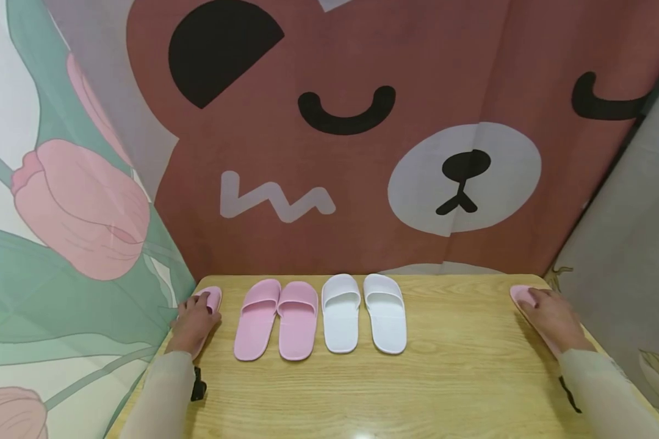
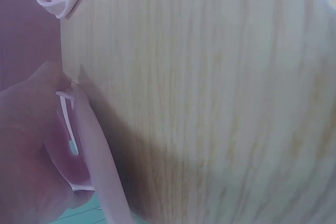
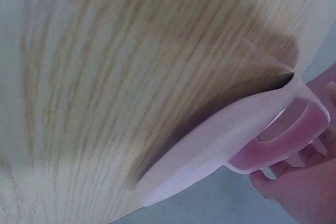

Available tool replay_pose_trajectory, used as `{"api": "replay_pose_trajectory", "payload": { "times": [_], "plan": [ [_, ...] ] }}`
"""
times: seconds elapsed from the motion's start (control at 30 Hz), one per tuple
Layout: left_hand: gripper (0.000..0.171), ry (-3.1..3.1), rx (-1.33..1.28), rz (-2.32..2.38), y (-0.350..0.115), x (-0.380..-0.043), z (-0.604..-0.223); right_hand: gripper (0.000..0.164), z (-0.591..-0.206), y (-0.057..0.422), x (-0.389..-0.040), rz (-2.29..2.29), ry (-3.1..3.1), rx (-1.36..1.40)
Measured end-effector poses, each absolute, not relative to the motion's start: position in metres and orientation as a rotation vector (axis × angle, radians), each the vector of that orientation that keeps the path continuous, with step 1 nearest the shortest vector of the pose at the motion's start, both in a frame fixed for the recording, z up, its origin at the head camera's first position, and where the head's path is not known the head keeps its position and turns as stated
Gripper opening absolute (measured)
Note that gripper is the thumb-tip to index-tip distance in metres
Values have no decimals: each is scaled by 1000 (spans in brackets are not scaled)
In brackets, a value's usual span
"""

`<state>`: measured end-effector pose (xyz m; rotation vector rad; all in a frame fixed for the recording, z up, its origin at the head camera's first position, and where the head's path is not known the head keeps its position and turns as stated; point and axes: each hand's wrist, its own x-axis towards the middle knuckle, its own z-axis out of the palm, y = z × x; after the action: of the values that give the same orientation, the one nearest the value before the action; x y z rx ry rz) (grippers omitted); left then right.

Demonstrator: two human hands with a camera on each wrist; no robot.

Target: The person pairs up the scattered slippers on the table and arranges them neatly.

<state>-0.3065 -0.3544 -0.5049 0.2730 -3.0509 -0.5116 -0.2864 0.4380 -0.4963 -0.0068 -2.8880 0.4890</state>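
At the table's left edge my left hand (image 1: 194, 323) grips a pink slipper (image 1: 214, 297) by its strap; the left wrist view shows the sole of this slipper (image 2: 100, 156) tilted up on its side. Far to the right, my right hand (image 1: 554, 318) holds another pink slipper (image 1: 520, 294) around the strap. In the right wrist view that slipper (image 3: 210, 148) leans, one edge close to the tabletop; whether it touches I cannot tell. Between the hands lie a pair of pink slippers (image 1: 277, 320) and a pair of white slippers (image 1: 365, 317), toes toward the back.
The wood-grain table (image 1: 461, 366) ends at a back curtain (image 1: 362, 244) printed with a bear face. A tulip-printed curtain (image 1: 82, 207) borders the left side, and a pale curtain (image 1: 626, 244) the right. The left pink pair sits close beside my left hand.
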Motion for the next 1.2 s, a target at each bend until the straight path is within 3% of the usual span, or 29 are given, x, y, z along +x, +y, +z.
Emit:
{"api": "replay_pose_trajectory", "payload": {
  "times": [0.6,1.2],
  "plan": [
    [69,-3034,271,-476,-355,-314,-513,72,-498,457,-280,564,-3050,-34],
    [62,-3016,278,-454,-358,-313,-519,67,-508,446,-283,478,-2980,-33]
  ]
}}
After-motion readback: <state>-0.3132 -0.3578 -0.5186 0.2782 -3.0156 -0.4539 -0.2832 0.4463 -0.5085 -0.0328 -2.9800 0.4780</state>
